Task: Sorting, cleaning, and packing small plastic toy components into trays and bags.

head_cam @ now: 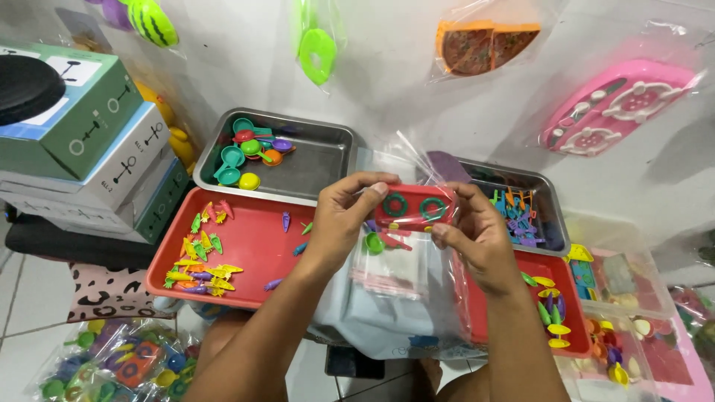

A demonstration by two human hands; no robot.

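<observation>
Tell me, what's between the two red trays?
In the head view, a clear plastic bag lies between the left red tray and the right red tray, under both hands.

The toy stove is red with two green rings. The tray at nine o'clock is red, strewn with yellow, green and purple pieces. At seven o'clock lies a pink, black-spotted cloth.

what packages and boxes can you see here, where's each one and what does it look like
Clear bag: centre, held by left hand and right hand, with a red toy stove inside.
Stacked boxes: far left, green, white and grey.
Pizza toy bag: on wall, orange.
Pink stove bag: wall right.
Filled toy bags: floor, bottom left, multicoloured.
</observation>
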